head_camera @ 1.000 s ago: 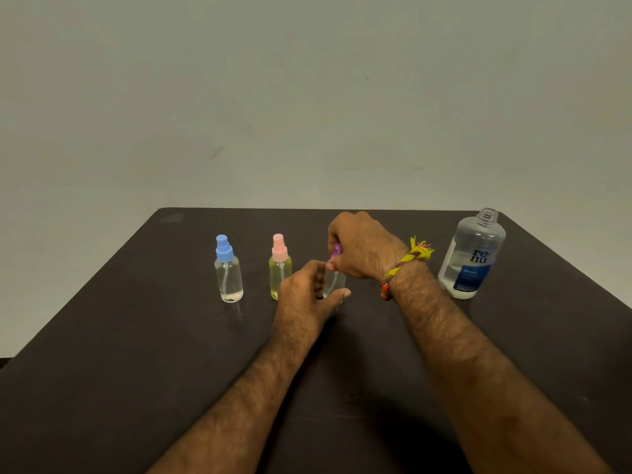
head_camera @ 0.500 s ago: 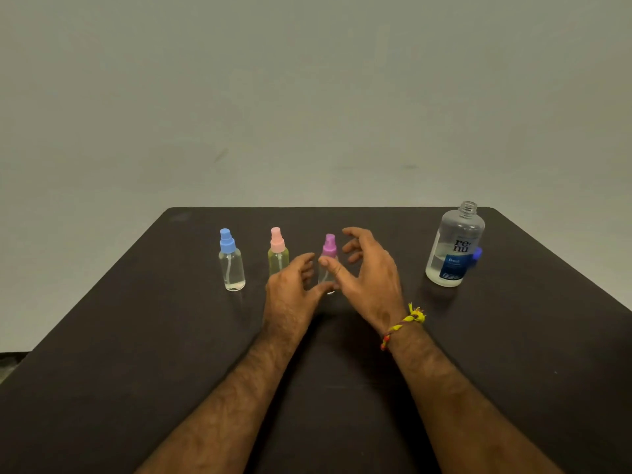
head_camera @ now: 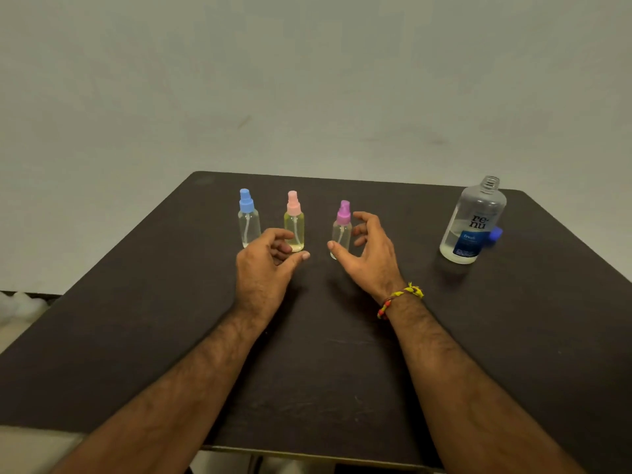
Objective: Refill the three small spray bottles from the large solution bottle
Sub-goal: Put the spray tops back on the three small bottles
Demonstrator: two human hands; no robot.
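Three small clear spray bottles stand in a row on the dark table (head_camera: 342, 371): a blue-capped bottle (head_camera: 248, 220) on the left, a pink-capped bottle (head_camera: 294, 224) with yellowish liquid in the middle, and a purple-capped bottle (head_camera: 342, 227) on the right. The large clear solution bottle (head_camera: 473, 222) stands uncapped at the far right, with its blue cap (head_camera: 495, 233) lying behind it. My left hand (head_camera: 268, 265) hovers open just in front of the pink-capped bottle. My right hand (head_camera: 367, 251) is open beside the purple-capped bottle, fingers curved around it without gripping.
A plain pale wall rises behind the table. The table's near edge runs along the bottom of the view, and its left edge slants away at the left. Something white lies on the floor at far left (head_camera: 17, 302).
My right hand has let go of the purple cap and drawn back beside the bottle. My left hand has released the bottle and shifted left. Both hands have spread apart.
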